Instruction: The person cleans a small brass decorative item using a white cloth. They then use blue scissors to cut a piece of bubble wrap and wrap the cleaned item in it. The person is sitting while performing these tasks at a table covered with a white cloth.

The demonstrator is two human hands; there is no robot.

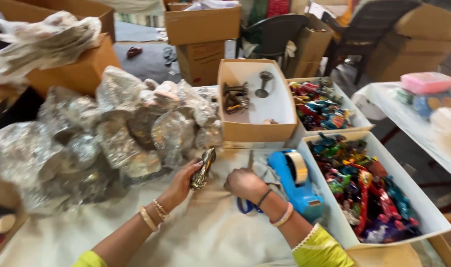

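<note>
Brass figurine and cloth, held over cloth-covered table.

Left hand (183, 184) closed around small brass figurine (202, 170), upright; right hand (245, 184) fisted on grey cloth (270, 175), beside blue tape dispenser (297, 185) and blue-handled scissors (245, 205). Judged wiping stage; calling next for cloth brought onto figurine. Beyond: plastic-wrapped pieces (121, 133), cardboard box (257, 131), white trays of colourful toys (423, 207).

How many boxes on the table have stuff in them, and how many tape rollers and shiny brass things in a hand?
White boxes of colourful toys: 2
Brown box of metal pieces: 1
Blue tape dispenser: 1
Brass figure in the left hand: 1
Total: 5
</note>
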